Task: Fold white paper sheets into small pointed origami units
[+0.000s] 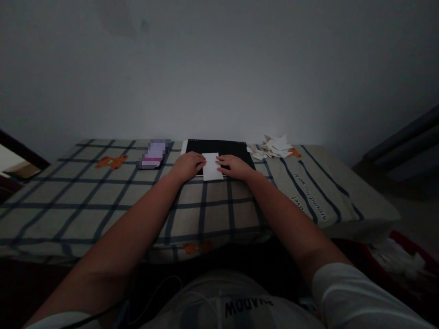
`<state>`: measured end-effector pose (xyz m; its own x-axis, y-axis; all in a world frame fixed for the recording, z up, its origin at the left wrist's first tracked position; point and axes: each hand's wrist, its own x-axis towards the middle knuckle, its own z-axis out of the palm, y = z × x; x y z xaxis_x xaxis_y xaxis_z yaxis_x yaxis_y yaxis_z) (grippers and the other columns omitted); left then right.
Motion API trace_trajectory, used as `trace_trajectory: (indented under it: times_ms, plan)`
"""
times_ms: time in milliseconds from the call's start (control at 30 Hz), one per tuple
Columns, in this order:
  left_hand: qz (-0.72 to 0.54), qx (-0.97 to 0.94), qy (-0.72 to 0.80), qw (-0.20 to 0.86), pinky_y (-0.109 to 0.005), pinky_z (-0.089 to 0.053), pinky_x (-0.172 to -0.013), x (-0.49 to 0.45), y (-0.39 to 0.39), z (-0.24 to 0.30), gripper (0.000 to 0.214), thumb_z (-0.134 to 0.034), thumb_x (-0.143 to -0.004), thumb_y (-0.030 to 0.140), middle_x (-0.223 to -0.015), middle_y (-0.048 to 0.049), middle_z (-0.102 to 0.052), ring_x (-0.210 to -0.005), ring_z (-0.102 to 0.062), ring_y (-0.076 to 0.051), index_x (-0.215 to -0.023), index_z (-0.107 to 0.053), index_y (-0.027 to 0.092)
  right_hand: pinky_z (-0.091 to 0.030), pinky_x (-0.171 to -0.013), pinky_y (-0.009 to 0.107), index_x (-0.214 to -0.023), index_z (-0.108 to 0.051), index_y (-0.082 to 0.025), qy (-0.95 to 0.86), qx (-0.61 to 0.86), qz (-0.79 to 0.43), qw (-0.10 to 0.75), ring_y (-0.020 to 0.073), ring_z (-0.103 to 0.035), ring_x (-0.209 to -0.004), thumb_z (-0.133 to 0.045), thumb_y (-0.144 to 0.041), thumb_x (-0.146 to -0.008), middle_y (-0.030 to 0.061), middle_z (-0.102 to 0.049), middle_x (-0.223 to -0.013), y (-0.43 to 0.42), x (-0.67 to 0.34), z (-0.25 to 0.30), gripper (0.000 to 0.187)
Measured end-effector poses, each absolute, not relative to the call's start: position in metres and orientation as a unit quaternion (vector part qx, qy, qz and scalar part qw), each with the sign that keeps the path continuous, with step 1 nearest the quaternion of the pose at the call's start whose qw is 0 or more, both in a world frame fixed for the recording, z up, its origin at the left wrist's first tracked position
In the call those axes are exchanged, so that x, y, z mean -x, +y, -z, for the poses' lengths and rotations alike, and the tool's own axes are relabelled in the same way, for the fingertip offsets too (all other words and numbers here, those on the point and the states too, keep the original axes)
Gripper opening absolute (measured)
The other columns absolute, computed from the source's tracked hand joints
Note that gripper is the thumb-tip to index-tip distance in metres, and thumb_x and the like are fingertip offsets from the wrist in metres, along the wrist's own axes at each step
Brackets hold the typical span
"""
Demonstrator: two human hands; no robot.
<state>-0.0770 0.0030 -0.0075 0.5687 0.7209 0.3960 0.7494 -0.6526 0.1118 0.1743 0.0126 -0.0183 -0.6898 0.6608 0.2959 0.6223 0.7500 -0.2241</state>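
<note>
A small white sheet of paper [212, 167] lies on a black flat pad [219, 146], its near edge reaching slightly past the pad's. A thin strip at its lower right corner looks like a second layer. My left hand [188, 165] rests at the paper's left edge, fingers stretched out and fingertips touching it. From the other side, my right hand [236, 167] lies with fingers extended and a little apart, their tips over the paper's right edge. The undersides of both hands are hidden.
A phone-like object [154, 153], blurred by pixels, lies left of the pad. Right of the pad is a pile of white paper pieces [276, 146]. A checked cloth [113, 192] covers the table, with a wall [219, 68] behind. Dim light.
</note>
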Motion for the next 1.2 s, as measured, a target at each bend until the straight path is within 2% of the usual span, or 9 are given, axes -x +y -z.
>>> trace_trajectory:
  times_ms: [133,267,367,533,667,800,867,1000,1200]
  plan:
    - [0.219,0.895,-0.388,0.010,-0.043,-0.049,-0.103,0.086,0.006,0.009,0.045,-0.051,-0.094,0.047,-0.120,-0.0145,-0.073,-0.114,-0.064,-0.028,-0.112,-0.076,0.014,-0.041,-0.113,0.047,-0.128,-0.070,-0.015,-0.915,0.355,-0.058,0.184,0.0293,-0.054,-0.134,-0.061,-0.034,-0.095,0.0168,-0.060,-0.142,0.012,-0.175,0.017,0.039]
    - [0.190,0.896,-0.400,-0.020,-0.045,-0.045,-0.107,0.090,0.001,0.005,0.057,-0.057,-0.087,0.062,-0.130,-0.0117,-0.069,-0.122,-0.062,-0.029,-0.122,-0.072,0.019,-0.042,-0.112,0.048,-0.125,-0.072,-0.018,-0.912,0.356,-0.072,0.191,0.0288,-0.056,-0.131,-0.064,-0.035,-0.093,0.0158,-0.062,-0.140,0.012,-0.176,0.017,0.037]
    - [0.166,0.898,-0.406,-0.030,-0.046,-0.041,-0.112,0.091,-0.002,0.004,0.067,-0.057,-0.084,0.068,-0.138,-0.0123,-0.065,-0.128,-0.058,-0.030,-0.129,-0.068,0.019,-0.041,-0.111,0.049,-0.125,-0.072,-0.021,-0.910,0.360,-0.079,0.188,0.0294,-0.054,-0.133,-0.068,-0.043,-0.090,0.0148,-0.061,-0.141,0.007,-0.176,0.014,0.042]
    - [0.164,0.900,-0.403,-0.038,-0.047,-0.034,-0.118,0.096,0.004,0.011,0.068,-0.047,-0.091,0.065,-0.148,-0.0120,-0.056,-0.139,-0.049,-0.030,-0.139,-0.061,0.019,-0.039,-0.111,0.055,-0.132,-0.067,-0.027,-0.915,0.369,-0.084,0.143,0.0350,-0.045,-0.140,-0.079,-0.057,-0.075,0.0126,-0.053,-0.150,-0.006,-0.171,0.004,0.065]
    - [0.194,0.902,-0.383,-0.052,-0.049,-0.038,-0.115,0.098,0.005,0.007,0.058,-0.047,-0.093,0.059,-0.144,-0.0131,-0.060,-0.134,-0.053,-0.029,-0.131,-0.067,0.018,-0.039,-0.110,0.054,-0.127,-0.071,-0.026,-0.914,0.373,-0.081,0.139,0.0345,-0.049,-0.136,-0.075,-0.050,-0.082,0.0124,-0.057,-0.147,-0.009,-0.169,-0.001,0.052]
    - [0.230,0.904,-0.351,-0.078,-0.048,-0.044,-0.110,0.096,-0.003,-0.007,0.051,-0.045,-0.096,0.056,-0.130,-0.0114,-0.069,-0.123,-0.060,-0.027,-0.119,-0.074,0.020,-0.046,-0.101,0.040,-0.110,-0.078,-0.023,-0.913,0.343,-0.091,0.198,0.0247,-0.065,-0.115,-0.059,-0.034,-0.094,0.0077,-0.075,-0.118,-0.006,-0.170,-0.003,0.028]
    - [0.239,0.903,-0.345,-0.087,-0.047,-0.044,-0.109,0.095,-0.006,-0.012,0.053,-0.039,-0.098,0.056,-0.129,-0.0095,-0.069,-0.122,-0.060,-0.027,-0.118,-0.074,0.022,-0.049,-0.092,0.034,-0.104,-0.079,-0.020,-0.901,0.347,-0.106,0.237,0.0219,-0.069,-0.102,-0.052,-0.030,-0.096,0.0070,-0.078,-0.106,-0.005,-0.171,-0.005,0.030]
    - [0.266,0.889,-0.367,-0.062,-0.047,-0.045,-0.107,0.094,-0.007,-0.012,0.049,-0.052,-0.092,0.058,-0.126,-0.0094,-0.070,-0.119,-0.061,-0.029,-0.120,-0.072,0.022,-0.051,-0.083,0.032,-0.095,-0.078,-0.017,-0.834,0.385,-0.153,0.363,0.0212,-0.069,-0.091,-0.049,-0.036,-0.096,0.0065,-0.078,-0.096,-0.005,-0.170,-0.005,0.035]
    - [0.359,0.793,-0.478,-0.116,-0.036,-0.052,-0.088,0.093,-0.009,-0.011,0.043,-0.051,-0.093,0.054,-0.104,-0.0060,-0.075,-0.095,-0.066,-0.023,-0.107,-0.073,0.019,-0.052,-0.069,0.029,-0.094,-0.073,-0.015,-0.678,0.422,-0.356,0.485,0.0183,-0.069,-0.073,-0.054,-0.046,-0.091,0.0059,-0.075,-0.079,0.002,-0.165,-0.005,0.037]
